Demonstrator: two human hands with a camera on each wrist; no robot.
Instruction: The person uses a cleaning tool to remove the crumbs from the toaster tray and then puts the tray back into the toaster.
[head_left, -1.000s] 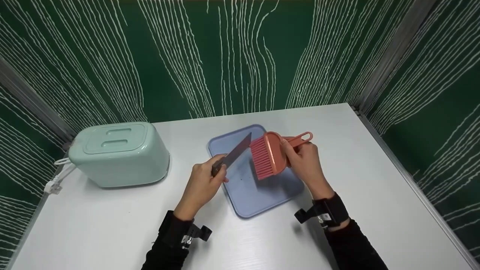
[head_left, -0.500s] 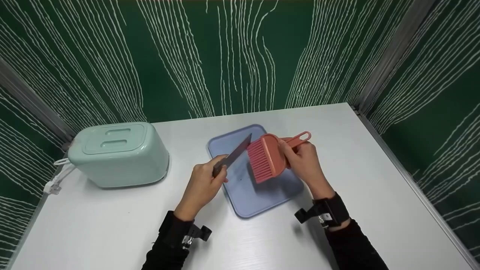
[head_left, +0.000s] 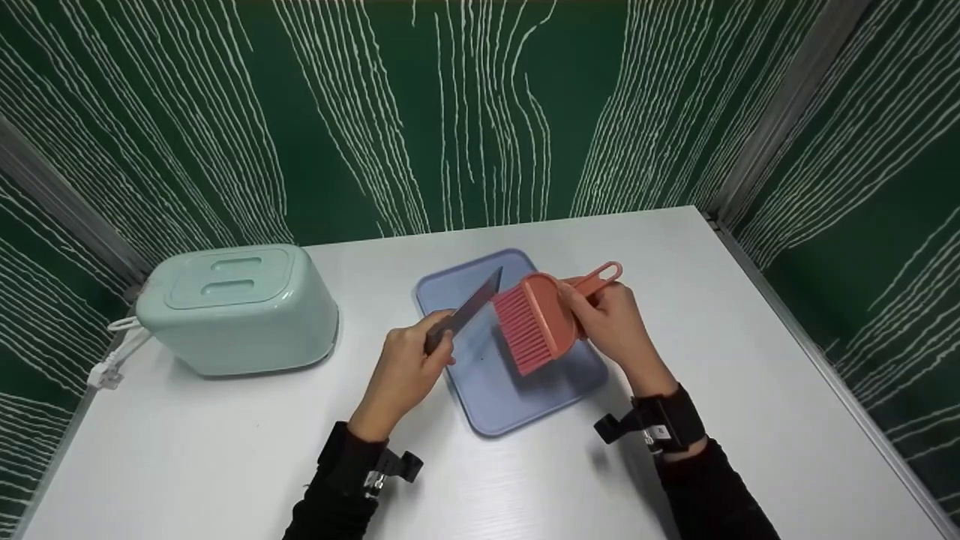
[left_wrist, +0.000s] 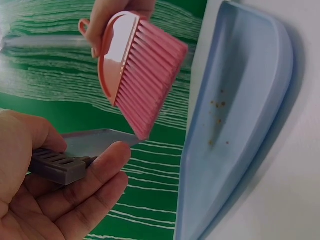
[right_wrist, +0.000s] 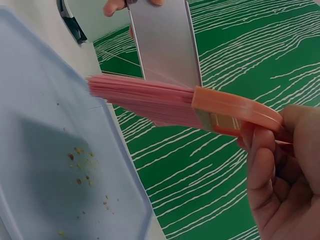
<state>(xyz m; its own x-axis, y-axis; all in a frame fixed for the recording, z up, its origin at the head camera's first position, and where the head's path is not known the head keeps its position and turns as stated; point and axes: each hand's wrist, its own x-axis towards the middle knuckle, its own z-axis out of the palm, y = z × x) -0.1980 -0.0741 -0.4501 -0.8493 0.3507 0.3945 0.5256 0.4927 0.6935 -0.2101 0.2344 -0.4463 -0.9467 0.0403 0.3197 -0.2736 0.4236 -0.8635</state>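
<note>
My left hand point(head_left: 409, 367) grips a knife point(head_left: 478, 298) by its dark handle, blade slanting up and away above the tray. A coral brush point(head_left: 552, 315) with pink bristles is in my right hand point(head_left: 613, 326), its thumb on the brush's body. The bristles face the blade; in the right wrist view they overlap the blade point(right_wrist: 167, 45), but contact is hard to tell. Both tools are held over a blue tray point(head_left: 487, 412) on the table. Small brown and yellowish crumbs point(right_wrist: 80, 170) are scattered on the tray, also visible as crumbs point(left_wrist: 218, 106) in the left wrist view.
A mint-green toaster-like appliance point(head_left: 240, 315) with a lidded top stands at the left of the white table point(head_left: 225, 457). Its white cord and plug point(head_left: 109, 369) lie beside it. Green walls point(head_left: 480, 112) with white wavy lines enclose the back and sides.
The brush has moved slightly left and down, and its bristles now reach lower over the tray. My right wrist has shifted slightly right. The left hand and knife have hardly moved.
</note>
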